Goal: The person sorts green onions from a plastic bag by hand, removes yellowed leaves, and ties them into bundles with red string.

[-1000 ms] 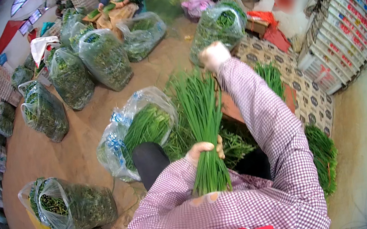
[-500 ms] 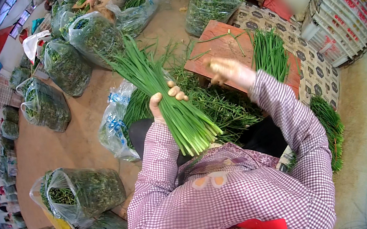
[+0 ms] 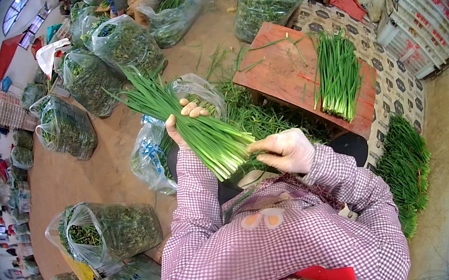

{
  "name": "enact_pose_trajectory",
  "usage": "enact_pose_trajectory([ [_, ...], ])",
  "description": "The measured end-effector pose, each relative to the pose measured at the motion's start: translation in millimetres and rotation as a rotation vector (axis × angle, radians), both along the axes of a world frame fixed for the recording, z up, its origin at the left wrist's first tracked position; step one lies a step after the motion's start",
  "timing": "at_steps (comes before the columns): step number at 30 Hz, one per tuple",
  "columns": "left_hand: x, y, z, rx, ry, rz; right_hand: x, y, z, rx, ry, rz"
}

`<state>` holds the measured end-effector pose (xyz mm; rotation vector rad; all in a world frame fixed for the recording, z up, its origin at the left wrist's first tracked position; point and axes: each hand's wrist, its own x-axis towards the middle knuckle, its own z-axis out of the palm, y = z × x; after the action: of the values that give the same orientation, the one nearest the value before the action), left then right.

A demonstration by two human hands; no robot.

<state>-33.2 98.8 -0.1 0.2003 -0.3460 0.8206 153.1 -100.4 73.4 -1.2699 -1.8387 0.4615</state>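
Note:
My left hand [image 3: 183,121] is wrapped round a bunch of green chives [image 3: 195,133], held slanting in front of my chest. The leaf tips point to the far left and the pale stem ends toward me. My right hand [image 3: 288,150] is closed in a pinch, its fingertips at the right edge of those stem ends. Single stems between these fingertips are too small to make out. Another bunch of chives [image 3: 336,77] lies on the low reddish wooden table [image 3: 273,57] to the right, with a few loose leaves beside it.
Loose greens [image 3: 252,111] are heaped between me and the table. A clear plastic bag [image 3: 150,158] lies left of my knees. Several filled bags [image 3: 118,233] stand on the left and far floor. More chives [image 3: 404,173] are stacked at my right, near white crates [image 3: 420,29].
My right hand has come from above the table down to the stem ends, and its fingers have closed. The held bunch has shifted slightly left and toward the far side.

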Motion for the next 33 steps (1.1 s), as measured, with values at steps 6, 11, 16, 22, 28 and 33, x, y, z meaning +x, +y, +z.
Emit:
enact_pose_trajectory([
  [6, -0.7, 0.7, -1.7, 0.019, -0.077, 0.012, -15.8, 6.4, -6.4, 0.181, -0.329, -0.132],
  [11, -3.0, 1.0, -3.0, 0.012, -0.15, 0.009, -21.2, 11.5, -8.1, 0.163, -0.33, -0.121],
  [16, -2.1, -0.6, 0.7, 0.012, -0.179, 0.008, -24.5, 15.7, -18.9, 0.109, -0.163, -0.125],
  [22, -0.4, 0.4, 0.9, 0.025, -0.202, 0.003, -27.1, 20.1, -19.9, 0.081, -0.103, -0.154],
  [28, -2.5, 7.4, 1.7, 0.068, -0.19, 0.045, -26.6, 19.2, -14.6, 0.103, -0.116, -0.216],
  [33, -24.3, 18.7, 1.9, 0.032, -0.146, 0.14, -9.3, 11.7, -21.0, 0.009, 0.0, -0.26],
])
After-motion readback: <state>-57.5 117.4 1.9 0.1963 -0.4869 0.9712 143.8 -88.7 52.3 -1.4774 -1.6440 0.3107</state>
